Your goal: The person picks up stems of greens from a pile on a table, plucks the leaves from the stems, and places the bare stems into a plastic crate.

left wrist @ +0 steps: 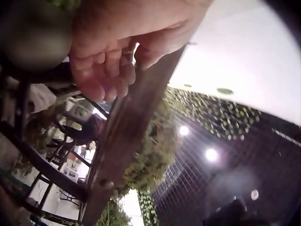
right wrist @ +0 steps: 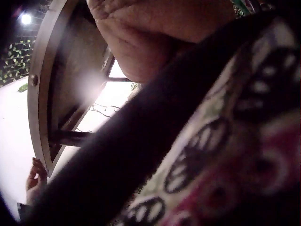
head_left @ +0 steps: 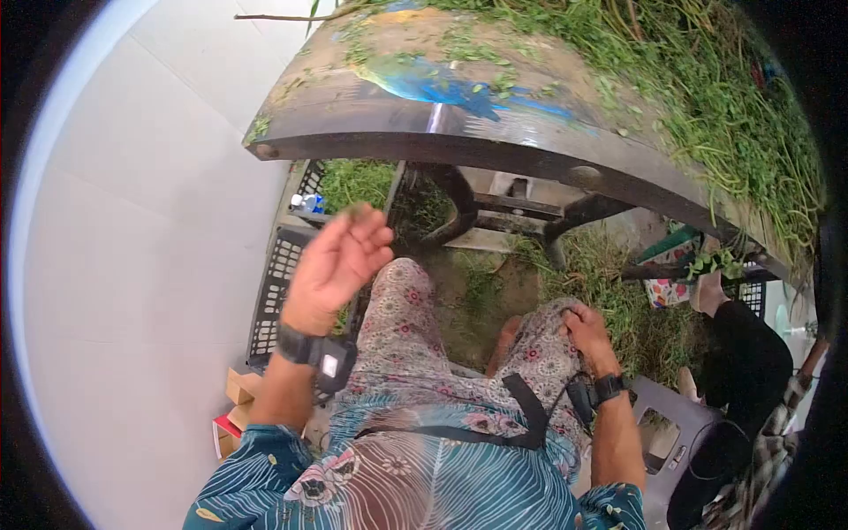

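Observation:
My left hand (head_left: pixel 340 265) is raised below the table's front edge, palm up, with fingers slightly bent and nothing held. In the left wrist view the same hand (left wrist: pixel 122 42) appears close in front of the dark table edge (left wrist: pixel 129 127). Over on the patterned trousers (head_left: pixel 397 309), my right hand (head_left: pixel 587 334) rests at the knee with loosely curled fingers; its fingertips are partly hidden. The right wrist view shows part of the right hand (right wrist: pixel 150 37) above the trouser cloth (right wrist: pixel 202 160), with the raised left hand (right wrist: pixel 35 179) far off at lower left.
A curved wooden table (head_left: pixel 389 115) bears loose leaves and a large heap of green stems (head_left: pixel 733 132). Beneath it are black crates (head_left: pixel 272 296), a bottle (head_left: pixel 306 204) and scattered greens (head_left: pixel 605 283). Another person's dark-clothed leg (head_left: pixel 751 353) and a grey stool (head_left: pixel 658 402) are at right.

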Available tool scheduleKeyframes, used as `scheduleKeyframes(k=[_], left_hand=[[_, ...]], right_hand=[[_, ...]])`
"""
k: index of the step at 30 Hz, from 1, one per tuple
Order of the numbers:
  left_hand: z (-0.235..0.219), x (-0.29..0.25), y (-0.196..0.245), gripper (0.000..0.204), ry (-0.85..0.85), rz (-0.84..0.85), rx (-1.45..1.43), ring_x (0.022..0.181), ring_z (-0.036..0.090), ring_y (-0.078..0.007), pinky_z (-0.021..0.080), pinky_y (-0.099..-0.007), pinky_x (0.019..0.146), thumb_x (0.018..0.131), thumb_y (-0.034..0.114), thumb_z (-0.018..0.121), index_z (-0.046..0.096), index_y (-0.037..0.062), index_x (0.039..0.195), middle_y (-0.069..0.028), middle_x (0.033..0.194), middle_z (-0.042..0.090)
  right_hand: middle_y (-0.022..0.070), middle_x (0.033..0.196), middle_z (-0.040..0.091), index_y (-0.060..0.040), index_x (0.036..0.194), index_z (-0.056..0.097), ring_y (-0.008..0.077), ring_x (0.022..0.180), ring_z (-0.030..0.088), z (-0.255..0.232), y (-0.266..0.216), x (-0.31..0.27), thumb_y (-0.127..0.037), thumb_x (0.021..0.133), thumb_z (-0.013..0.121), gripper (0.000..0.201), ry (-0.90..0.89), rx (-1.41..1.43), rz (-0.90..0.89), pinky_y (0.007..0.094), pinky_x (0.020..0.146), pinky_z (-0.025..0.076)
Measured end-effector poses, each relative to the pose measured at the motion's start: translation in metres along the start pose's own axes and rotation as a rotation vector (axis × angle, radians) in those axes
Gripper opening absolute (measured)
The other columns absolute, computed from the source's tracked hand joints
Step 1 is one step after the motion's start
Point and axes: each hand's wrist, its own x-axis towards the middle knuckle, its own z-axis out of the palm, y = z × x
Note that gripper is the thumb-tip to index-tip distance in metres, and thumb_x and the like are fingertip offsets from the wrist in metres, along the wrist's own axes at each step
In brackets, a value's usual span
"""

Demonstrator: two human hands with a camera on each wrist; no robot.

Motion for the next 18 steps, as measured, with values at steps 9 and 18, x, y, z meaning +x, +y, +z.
scheduleKeyframes(k=[9,18], left_hand=[[0.136,0.014,0.055,0.022,-0.141,0.592,0.622,0.08,0.057,-0.0194,0.05,-0.0307,0.07,0.092,0.025,0.047,0.048,0.0035,0.1,-0.0095,0.089,0.054],[0.139,0.077,0.049,0.02,-0.096,0.708,1.423,0.074,0.052,-0.0095,0.042,-0.0239,0.069,0.088,0.017,0.046,0.058,0.0009,0.087,-0.0017,0.078,0.058]], right_hand=[[0.0065,0.073,0.06,0.0009,0.098,0.06,0.0167,0.063,0.054,-0.004,-0.04,-0.018,-0.014,0.084,0.051,0.023,0.094,-0.106,-0.339,0.0302,0.06,0.044],[0.0154,0.081,0.06,0.0003,0.09,0.058,0.0308,0.074,0.058,-0.051,-0.187,-0.095,-0.004,0.076,0.055,0.014,0.618,-0.322,-0.953,0.0342,0.067,0.046]])
